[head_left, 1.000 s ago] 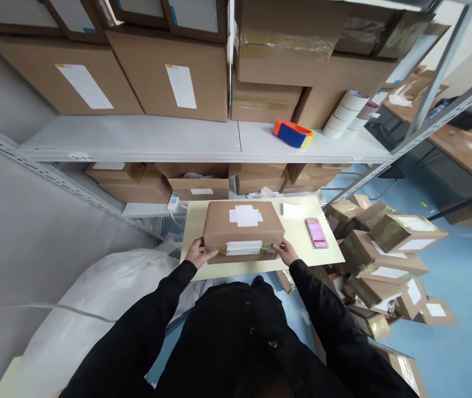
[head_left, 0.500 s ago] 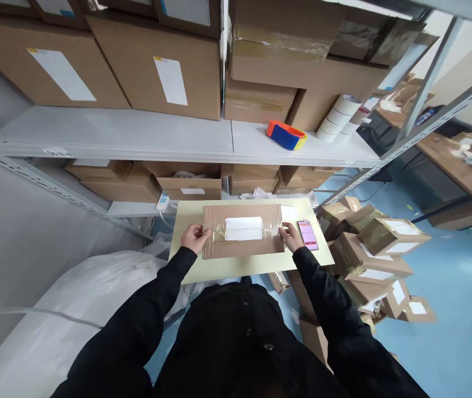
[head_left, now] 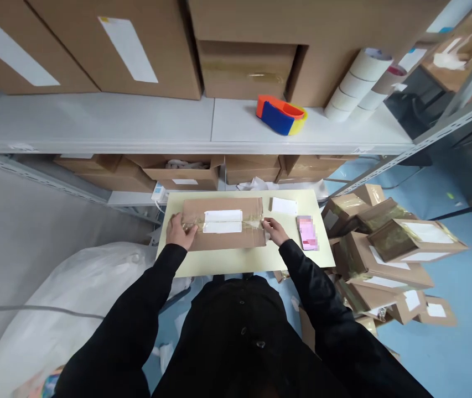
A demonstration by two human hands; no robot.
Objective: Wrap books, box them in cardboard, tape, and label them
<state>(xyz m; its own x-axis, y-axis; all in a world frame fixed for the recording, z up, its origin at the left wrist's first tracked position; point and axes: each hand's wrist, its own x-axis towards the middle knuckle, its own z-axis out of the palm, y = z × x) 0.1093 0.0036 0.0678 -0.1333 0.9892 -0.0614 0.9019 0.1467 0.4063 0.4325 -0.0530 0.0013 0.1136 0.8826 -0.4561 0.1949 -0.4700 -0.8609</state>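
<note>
Two hands: set apart, one at each end of a taped cardboard box (head_left: 231, 241), clamped on it from opposite sides.
Left hand (head_left: 181, 231): at the left end of the box; thumb over the near part of the upward face, fingers along the end.
Right hand (head_left: 275, 230): at the right end of the box; fingertips closed on the edge, next to the clear tape.
Box position: over the left and middle part of the pale yellow table (head_left: 219, 266), long side running left to right; full contact with the tabletop cannot be told.
Box face: white label (head_left: 222, 227) near the middle, crossed by a seam.
Table, right part: white paper (head_left: 284, 206) near the far edge; phone (head_left: 307, 235), screen lit pink and partly blurred, nearer the right edge.
Shelf (head_left: 136, 122): large cartons (head_left: 148, 50), white rolls (head_left: 354, 83) stacked at a lean, and an orange, blue and yellow plastic piece (head_left: 278, 117).
Floor, right side: heap of boxes (head_left: 379, 257) with white labels.
Left side: large white plastic bag (head_left: 82, 293).
</note>
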